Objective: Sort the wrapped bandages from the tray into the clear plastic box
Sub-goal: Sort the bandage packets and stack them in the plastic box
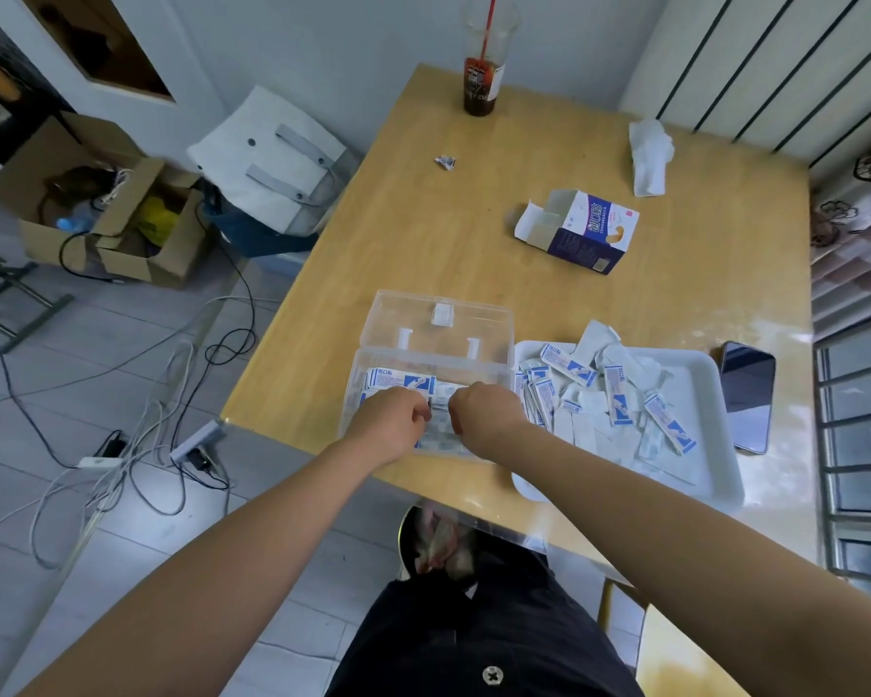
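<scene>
Bandages (439,412) pinched between left hand (391,421), right hand (486,414), inside clear box (494,365).

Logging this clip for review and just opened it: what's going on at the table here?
A person's left hand and right hand pinch a small stack of wrapped bandages between them over the open clear plastic box, which already holds some. Many more lie loose in the white tray to its right, so the sorting is far from done.

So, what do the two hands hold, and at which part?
Left hand and right hand appear to pinch a small stack of wrapped bandages, one at each end, over the clear plastic box.
</scene>
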